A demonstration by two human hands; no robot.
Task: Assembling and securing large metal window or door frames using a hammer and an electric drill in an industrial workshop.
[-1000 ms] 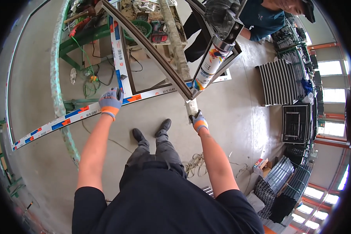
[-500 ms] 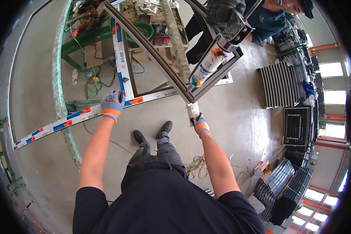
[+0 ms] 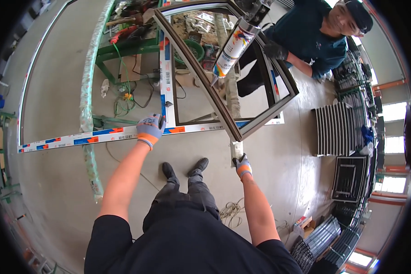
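Overhead, sealant cartridge [image 3: 233, 45] crosses brown frame [image 3: 201, 73].

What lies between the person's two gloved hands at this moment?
In the head view, between the left hand and the right hand, the taped white frame rail runs on to the dark frame corner. Below it there is bare floor.

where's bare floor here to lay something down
Bare floor lies left of the green-wrapped bar, and between the shoes and stacked grilles. The green bench beyond the window frame is crowded.
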